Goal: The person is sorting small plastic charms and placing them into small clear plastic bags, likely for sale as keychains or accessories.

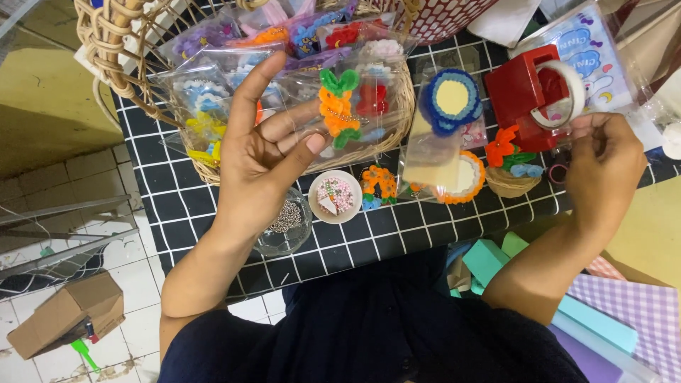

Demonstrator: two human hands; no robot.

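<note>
My left hand holds up a clear plastic bag with an orange and green pipe-cleaner carrot inside, thumb and fingers pinching its left edge above the wicker basket. My right hand reaches to the red tape dispenser, its fingertips at the roll of clear tape. Whether tape is pinched between the fingers is hard to tell.
The basket holds several bagged pipe-cleaner crafts. On the black grid tablecloth sit a glass bowl of silver beads, a small dish of sprinkle beads, a blue-rimmed round piece, an orange-rimmed one and a small flower basket. Coloured paper sheets lie lower right.
</note>
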